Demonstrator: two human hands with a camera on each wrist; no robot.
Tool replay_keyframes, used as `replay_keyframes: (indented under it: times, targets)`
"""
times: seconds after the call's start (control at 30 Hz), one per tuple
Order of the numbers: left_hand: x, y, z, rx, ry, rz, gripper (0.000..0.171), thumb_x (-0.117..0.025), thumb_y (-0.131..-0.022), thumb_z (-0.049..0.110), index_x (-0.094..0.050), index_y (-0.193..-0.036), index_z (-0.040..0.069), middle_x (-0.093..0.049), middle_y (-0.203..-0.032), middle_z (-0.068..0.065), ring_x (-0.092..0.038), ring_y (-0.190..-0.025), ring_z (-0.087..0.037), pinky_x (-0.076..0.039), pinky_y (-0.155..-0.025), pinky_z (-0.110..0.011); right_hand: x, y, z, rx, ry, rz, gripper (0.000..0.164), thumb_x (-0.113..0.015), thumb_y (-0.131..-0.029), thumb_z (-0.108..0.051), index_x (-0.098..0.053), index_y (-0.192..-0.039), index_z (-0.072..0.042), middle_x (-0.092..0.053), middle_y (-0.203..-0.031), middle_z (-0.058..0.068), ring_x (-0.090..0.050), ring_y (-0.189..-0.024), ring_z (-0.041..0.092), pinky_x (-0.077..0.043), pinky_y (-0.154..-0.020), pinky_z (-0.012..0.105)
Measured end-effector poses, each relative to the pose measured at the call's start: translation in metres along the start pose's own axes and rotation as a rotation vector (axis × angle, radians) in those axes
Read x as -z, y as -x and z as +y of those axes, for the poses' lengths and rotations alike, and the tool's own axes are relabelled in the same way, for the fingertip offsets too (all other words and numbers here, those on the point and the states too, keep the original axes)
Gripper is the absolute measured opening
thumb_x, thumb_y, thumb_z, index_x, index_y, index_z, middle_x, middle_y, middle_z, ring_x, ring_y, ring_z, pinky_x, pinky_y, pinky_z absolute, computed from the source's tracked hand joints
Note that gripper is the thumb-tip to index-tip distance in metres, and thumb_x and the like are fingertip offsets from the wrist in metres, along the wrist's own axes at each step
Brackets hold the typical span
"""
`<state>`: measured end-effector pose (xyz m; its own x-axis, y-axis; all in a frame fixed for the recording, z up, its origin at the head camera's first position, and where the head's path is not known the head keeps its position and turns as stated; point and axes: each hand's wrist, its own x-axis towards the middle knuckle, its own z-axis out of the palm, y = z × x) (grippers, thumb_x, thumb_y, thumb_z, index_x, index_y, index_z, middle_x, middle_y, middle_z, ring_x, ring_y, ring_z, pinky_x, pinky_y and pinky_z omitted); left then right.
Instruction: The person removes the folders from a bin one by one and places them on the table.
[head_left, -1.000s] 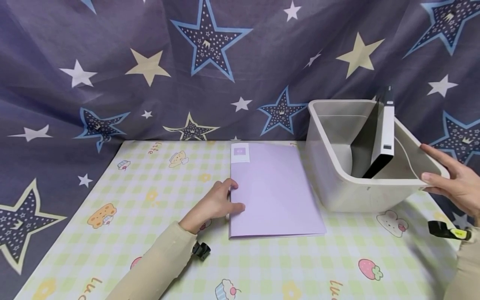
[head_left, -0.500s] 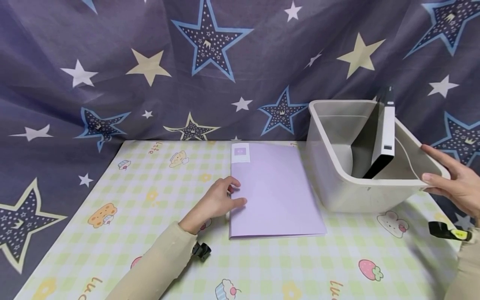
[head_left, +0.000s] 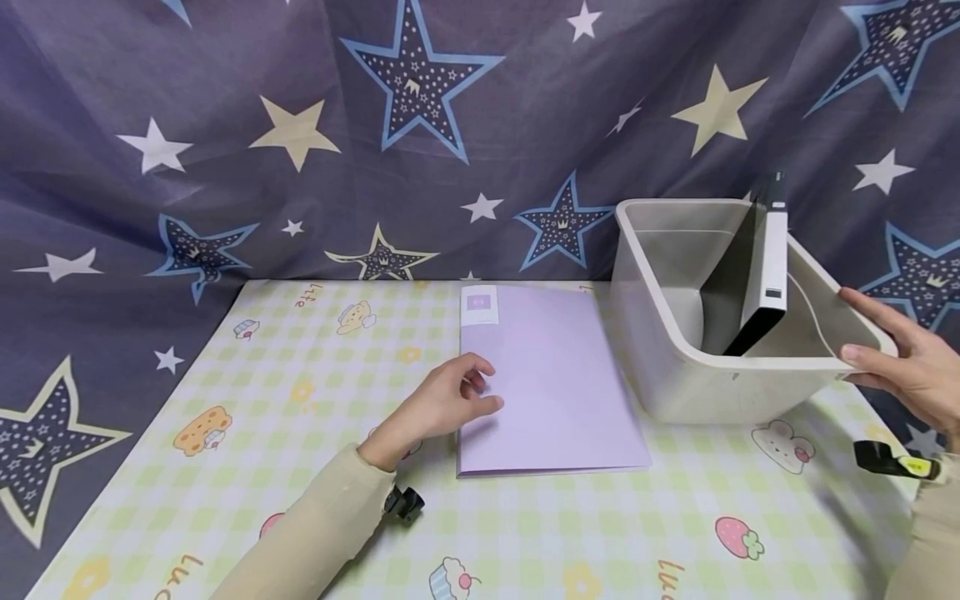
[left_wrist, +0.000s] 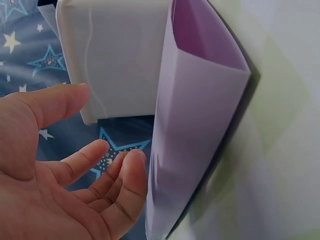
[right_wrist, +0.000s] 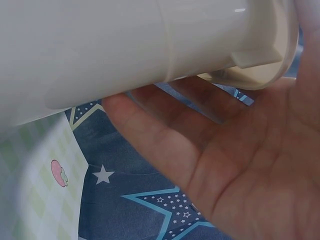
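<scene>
A lilac file folder (head_left: 551, 383) with a white label at its upper left lies flat on the table. My left hand (head_left: 446, 398) hovers over the folder's left edge, fingers loosely bent and thumb apart, holding nothing. In the left wrist view the folder's spine (left_wrist: 200, 105) stands clear of that hand's fingers (left_wrist: 131, 180). To the right is a light grey plastic bin (head_left: 712, 392), its right front corner gripped by my right hand (head_left: 911, 367), thumb over the rim and fingers around the outside. A black binder (head_left: 765, 275) with a white spine label leans upright inside the bin.
The table carries a green-and-white checked cloth (head_left: 570, 533) printed with cartoon figures. A dark curtain (head_left: 525, 125) with stars hangs behind the table's back edge. The bin stands close to the folder's right side.
My left hand has let go of the folder's left edge and shifted slightly right, above its cover. Folder, bin and right hand have stayed in place.
</scene>
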<state>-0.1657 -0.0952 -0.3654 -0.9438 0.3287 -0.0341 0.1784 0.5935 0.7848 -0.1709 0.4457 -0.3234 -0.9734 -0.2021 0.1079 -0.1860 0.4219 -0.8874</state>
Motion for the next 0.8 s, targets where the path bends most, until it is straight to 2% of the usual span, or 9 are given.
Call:
replay_keyframes:
  times: [0.07,0.3,0.47,0.63,0.8]
  targets:
    - [0.000,0.000,0.003,-0.010,0.006,-0.006,0.040,-0.076,-0.082,0.025,-0.060,-0.114,0.007,-0.061,-0.099,-0.010,-0.056,-0.081,-0.015,-0.047,-0.073,-0.031,0.001,0.000,0.000,-0.002,-0.020,-0.001,0.078,-0.045,-0.096,0.009,-0.006,-0.154,-0.025,-0.017,-0.150,-0.008,-0.049,-0.097,-0.013,-0.049,-0.066,0.012]
    - [-0.001,0.001,0.012,-0.063,0.001,-0.012,0.040,-0.076,-0.081,0.024,-0.060,-0.114,0.009,-0.061,-0.106,-0.012,-0.057,-0.081,-0.015,-0.048,-0.075,-0.032,-0.001,0.001,-0.003,-0.038,0.116,0.041,0.079,-0.049,-0.096,0.004,-0.007,-0.154,-0.029,-0.018,-0.148,-0.007,-0.044,-0.098,-0.010,-0.048,-0.067,0.012]
    - [-0.002,0.002,0.018,-0.104,-0.003,-0.020,0.038,-0.075,-0.082,0.024,-0.060,-0.113,0.009,-0.060,-0.106,-0.013,-0.057,-0.080,-0.015,-0.048,-0.074,-0.031,0.000,0.001,-0.002,-0.038,0.103,0.046,0.079,-0.049,-0.096,0.005,-0.008,-0.154,-0.028,-0.019,-0.146,-0.008,-0.045,-0.097,-0.010,-0.048,-0.066,0.012]
    - [-0.004,0.001,0.023,-0.128,-0.003,-0.023,0.037,-0.075,-0.082,0.023,-0.060,-0.112,0.010,-0.060,-0.106,-0.013,-0.057,-0.081,-0.015,-0.047,-0.075,-0.031,0.001,0.002,0.000,-0.023,0.026,0.033,0.079,-0.048,-0.095,0.008,-0.009,-0.154,-0.026,-0.020,-0.146,-0.007,-0.046,-0.097,-0.009,-0.048,-0.067,0.012]
    - [-0.005,0.001,0.030,-0.158,0.010,-0.035,0.034,-0.075,-0.081,0.020,-0.060,-0.111,0.012,-0.060,-0.106,-0.013,-0.058,-0.082,-0.015,-0.049,-0.077,-0.032,0.000,0.002,-0.003,-0.039,0.050,0.043,0.078,-0.049,-0.095,0.006,-0.009,-0.154,-0.027,-0.020,-0.146,-0.005,-0.046,-0.098,-0.009,-0.048,-0.068,0.012]
